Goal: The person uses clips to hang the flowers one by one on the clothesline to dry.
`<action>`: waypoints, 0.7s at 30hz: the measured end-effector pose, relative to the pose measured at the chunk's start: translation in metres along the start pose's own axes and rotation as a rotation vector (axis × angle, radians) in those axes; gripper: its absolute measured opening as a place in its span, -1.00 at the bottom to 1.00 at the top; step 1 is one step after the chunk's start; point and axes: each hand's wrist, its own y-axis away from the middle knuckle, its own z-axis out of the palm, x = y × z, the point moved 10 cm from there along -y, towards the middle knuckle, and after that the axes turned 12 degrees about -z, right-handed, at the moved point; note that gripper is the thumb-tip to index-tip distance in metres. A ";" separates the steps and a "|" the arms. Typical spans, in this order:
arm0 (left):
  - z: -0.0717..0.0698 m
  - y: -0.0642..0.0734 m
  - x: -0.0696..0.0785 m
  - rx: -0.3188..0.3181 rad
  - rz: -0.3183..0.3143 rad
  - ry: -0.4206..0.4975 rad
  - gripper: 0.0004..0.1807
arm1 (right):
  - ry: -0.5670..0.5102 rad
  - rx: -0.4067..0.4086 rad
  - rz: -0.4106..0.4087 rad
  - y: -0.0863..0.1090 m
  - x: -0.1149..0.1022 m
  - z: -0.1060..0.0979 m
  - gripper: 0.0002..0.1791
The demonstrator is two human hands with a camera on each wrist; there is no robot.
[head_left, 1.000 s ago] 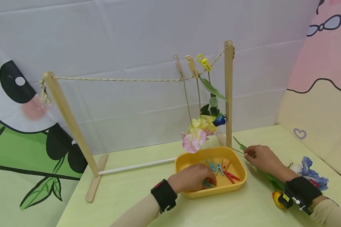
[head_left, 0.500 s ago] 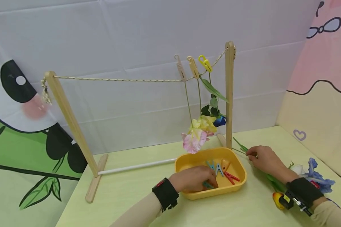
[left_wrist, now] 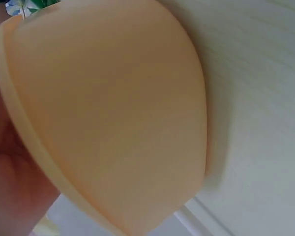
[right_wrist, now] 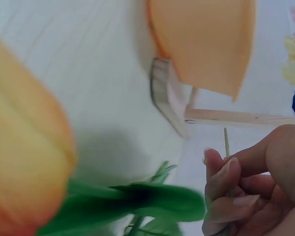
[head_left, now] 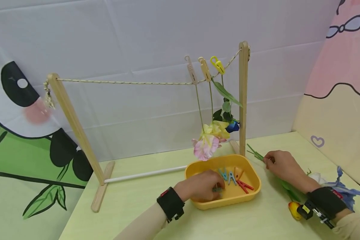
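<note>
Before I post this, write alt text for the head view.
A person's left hand holds a clothespin inside a yellow tray, and the right hand, beside it, pinches a stem. Behind, flowers hang upside down, clipped to a rope.

head: above, forward-down, farthest | left wrist: close on basket (left_wrist: pixel 113 108) | right wrist: beside tulip (right_wrist: pixel 27 142) | shared: basket

Left hand (head_left: pixel 201 186) pinches a clothespin (head_left: pixel 217 189) in the yellow tray (head_left: pixel 228 201)
Right of the tray, the right hand (head_left: pixel 284 167) holds a green stem (head_left: pixel 259 156); behind the tray, clipped flowers (head_left: pixel 206 146) hang from a rope (head_left: pixel 123 82).
</note>
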 end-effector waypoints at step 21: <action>-0.059 0.057 0.026 0.139 -0.025 0.306 -0.80 | -0.051 0.009 -0.110 -0.004 -0.107 -0.025 -0.90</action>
